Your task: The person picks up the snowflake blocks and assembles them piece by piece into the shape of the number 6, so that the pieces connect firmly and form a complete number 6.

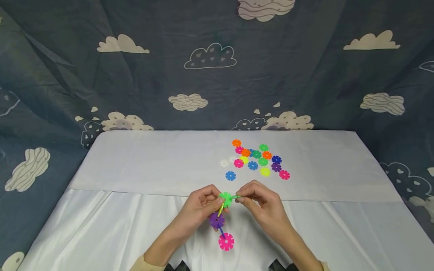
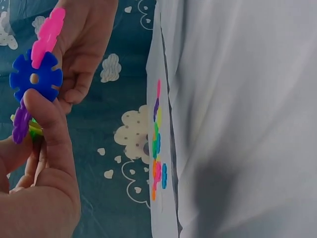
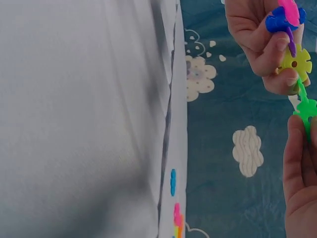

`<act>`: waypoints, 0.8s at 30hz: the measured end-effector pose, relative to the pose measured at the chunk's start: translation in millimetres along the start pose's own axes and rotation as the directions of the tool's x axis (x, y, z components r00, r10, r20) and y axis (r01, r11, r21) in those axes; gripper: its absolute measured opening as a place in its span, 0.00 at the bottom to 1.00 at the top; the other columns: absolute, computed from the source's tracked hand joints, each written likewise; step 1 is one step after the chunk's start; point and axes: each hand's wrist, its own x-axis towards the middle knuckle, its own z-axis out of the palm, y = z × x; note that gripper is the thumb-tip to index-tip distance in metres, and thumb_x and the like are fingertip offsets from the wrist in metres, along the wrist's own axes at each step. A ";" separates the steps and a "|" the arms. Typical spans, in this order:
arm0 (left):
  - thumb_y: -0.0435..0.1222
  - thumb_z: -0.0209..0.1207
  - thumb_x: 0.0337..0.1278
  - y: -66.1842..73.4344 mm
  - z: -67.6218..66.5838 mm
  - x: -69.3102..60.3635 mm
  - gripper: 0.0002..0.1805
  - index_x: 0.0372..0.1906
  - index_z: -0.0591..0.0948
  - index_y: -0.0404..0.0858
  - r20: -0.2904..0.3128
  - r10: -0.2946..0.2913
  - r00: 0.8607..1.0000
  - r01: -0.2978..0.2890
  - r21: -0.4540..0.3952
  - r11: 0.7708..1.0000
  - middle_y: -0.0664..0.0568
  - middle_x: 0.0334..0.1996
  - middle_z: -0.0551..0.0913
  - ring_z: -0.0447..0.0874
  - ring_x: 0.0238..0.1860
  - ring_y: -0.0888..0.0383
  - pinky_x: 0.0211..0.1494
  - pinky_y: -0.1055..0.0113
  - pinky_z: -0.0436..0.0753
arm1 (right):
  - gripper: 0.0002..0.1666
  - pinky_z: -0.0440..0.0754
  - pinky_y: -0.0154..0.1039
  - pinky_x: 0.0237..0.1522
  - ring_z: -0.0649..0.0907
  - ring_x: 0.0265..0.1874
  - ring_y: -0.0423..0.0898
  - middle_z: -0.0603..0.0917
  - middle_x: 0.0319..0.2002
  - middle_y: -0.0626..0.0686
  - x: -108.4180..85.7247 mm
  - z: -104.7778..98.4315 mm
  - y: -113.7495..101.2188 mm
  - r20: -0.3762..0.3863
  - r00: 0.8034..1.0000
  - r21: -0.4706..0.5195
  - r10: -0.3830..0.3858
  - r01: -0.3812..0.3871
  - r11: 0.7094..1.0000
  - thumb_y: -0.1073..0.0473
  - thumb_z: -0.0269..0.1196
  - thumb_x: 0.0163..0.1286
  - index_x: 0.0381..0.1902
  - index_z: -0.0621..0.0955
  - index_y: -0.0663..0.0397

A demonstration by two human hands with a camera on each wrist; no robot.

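Note:
A chain of notched plastic discs, slotted into one another, hangs between both hands above the table. My left hand pinches it near the yellow disc and a face-on green disc. Below the fingers follow a purple disc, a blue disc and, at the low end, a pink disc. My right hand pinches a second green disc, edge-on in the head view, whose edge meets the first green disc. Fingers hide part of the yellow disc; how deep the green slots sit, I cannot tell.
Loose discs in several colours lie scattered on the white-covered table beyond the hands, among them a blue one nearest them and a pink one at the right. A dark cloud-patterned cloth hangs behind.

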 end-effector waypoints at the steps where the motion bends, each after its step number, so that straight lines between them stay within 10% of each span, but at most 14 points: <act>1: 0.36 0.56 0.70 0.3 -0.8 0.0 0.11 0.40 0.74 0.28 0.010 0.007 1.000 -0.007 -0.006 1.000 0.40 0.34 0.85 0.82 0.29 0.54 0.30 0.67 0.81 | 0.11 0.83 0.41 0.44 0.83 0.38 0.49 0.82 0.38 0.52 0.5 -0.2 -0.7 0.003 1.000 -0.005 -0.004 0.004 1.000 0.74 0.62 0.66 0.39 0.83 0.53; 24: 0.35 0.58 0.69 -4.5 -4.1 2.4 0.09 0.39 0.75 0.30 0.034 -0.003 0.999 0.005 -0.057 0.998 0.46 0.31 0.85 0.84 0.33 0.53 0.34 0.70 0.80 | 0.10 0.83 0.39 0.42 0.81 0.38 0.46 0.81 0.36 0.54 3.2 -5.3 -1.5 0.114 0.993 -0.077 -0.039 0.048 0.996 0.70 0.64 0.66 0.36 0.82 0.47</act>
